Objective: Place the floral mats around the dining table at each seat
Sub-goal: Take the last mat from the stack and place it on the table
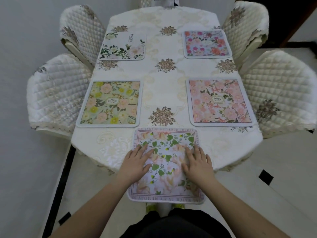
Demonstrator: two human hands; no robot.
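Observation:
A floral mat with green leaves and a lettered border [165, 136] lies at the near end of the dining table [163, 78], its front part hanging over the edge. My left hand [135, 161] and my right hand [198, 162] both rest flat on it with straight fingers. Several other mats lie on the table: a yellow-green one [109, 103] at near left, a pink one [219, 102] at near right, a white one with green sprigs [122, 46] at far left, and a red-flowered one [206, 43] at far right.
Quilted cream chairs stand along both sides: near left [56, 95], far left [80, 30], near right [277, 93], far right [245, 26]. Another chair back shows at the far end [147, 1]. Pale floor tiles with black insets [265, 176] surround the table.

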